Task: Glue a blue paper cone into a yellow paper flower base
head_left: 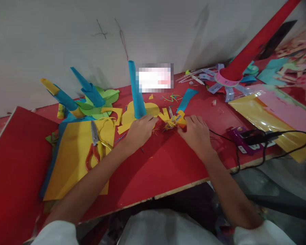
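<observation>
My left hand (pixel 142 131) rests at the near edge of a yellow paper flower (pixel 153 109), fingers curled over it and thumb hidden. A blue paper tube (pixel 136 92) stands upright on that flower, just beyond my knuckles. To the right, my right hand (pixel 196 134) is closed around the back of a yellow glue gun (pixel 179 118), which lies low over the red tabletop (pixel 153 163). Thin yellow paper scraps (pixel 170 124) are bunched at the gun's front. Behind it lies a blue paper strip (pixel 187 99).
Red-handled pliers or cutters (pixel 94 149) and yellow-handled scissors (pixel 100 144) lie on yellow sheets (pixel 68 163) at left. Beyond are green paper leaves (pixel 109 97) with blue tubes. A purple power strip (pixel 241 139) with black cables sits right, near a tall red cone (pixel 260 41).
</observation>
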`<state>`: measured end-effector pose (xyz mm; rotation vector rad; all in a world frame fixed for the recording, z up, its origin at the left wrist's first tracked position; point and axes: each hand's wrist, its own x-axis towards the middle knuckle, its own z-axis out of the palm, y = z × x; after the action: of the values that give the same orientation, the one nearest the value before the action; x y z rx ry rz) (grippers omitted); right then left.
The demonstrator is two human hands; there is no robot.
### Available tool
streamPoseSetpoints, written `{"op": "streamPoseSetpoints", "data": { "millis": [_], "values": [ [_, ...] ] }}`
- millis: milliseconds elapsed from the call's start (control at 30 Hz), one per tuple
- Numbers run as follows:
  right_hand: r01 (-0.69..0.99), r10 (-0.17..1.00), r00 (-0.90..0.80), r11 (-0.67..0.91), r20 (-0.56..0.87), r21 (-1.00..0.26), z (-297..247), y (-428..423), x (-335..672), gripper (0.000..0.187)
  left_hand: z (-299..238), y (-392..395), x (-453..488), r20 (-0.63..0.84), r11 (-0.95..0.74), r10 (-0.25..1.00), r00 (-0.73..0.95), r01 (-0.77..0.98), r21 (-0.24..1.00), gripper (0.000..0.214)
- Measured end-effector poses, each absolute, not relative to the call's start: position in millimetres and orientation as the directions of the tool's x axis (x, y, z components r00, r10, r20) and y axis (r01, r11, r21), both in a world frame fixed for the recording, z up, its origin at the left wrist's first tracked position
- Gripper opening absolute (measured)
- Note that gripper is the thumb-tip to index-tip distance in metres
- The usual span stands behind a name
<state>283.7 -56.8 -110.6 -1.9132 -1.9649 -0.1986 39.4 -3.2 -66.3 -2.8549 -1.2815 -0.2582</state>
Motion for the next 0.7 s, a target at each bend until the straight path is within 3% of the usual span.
{"op": "streamPoseSetpoints", "data": {
  "millis": [133, 267, 400, 600, 700],
  "values": [
    [0.95, 0.905, 0.07, 0.068, 0.419, -0.304, -114.8, -53.6, 302.8, 0.024, -70.0, 25.9, 69.9, 0.108, -0.65, 0.759, 0.642, 0.756, 0.073, 0.037],
    [0.901, 0.881, 0.183, 0.028, 0.437, -0.433, -124.1, -48.0, 322.6, 0.031, -77.7, 40.6, 80.5, 0.058, -0.666, 0.744, 0.666, 0.73, 0.152, 0.019],
    [0.879, 0.853, 0.274, -0.035, 0.444, -0.475, -127.6, -45.7, 331.1, 0.035, -86.1, 40.6, 74.2, 0.026, -0.642, 0.755, 0.655, 0.731, 0.229, 0.015],
    [0.845, 0.85, 0.305, -0.034, 0.429, -0.533, -124.1, -47.7, 328.6, 0.032, -88.0, 28.9, 66.9, 0.103, -0.666, 0.743, 0.662, 0.714, 0.215, 0.01],
    [0.83, 0.836, 0.318, -0.017, 0.447, -0.558, -121.8, -47.7, 325.4, 0.027, -80.8, 15.5, 63.5, 0.146, -0.639, 0.764, 0.629, 0.703, 0.312, 0.007]
  ]
}}
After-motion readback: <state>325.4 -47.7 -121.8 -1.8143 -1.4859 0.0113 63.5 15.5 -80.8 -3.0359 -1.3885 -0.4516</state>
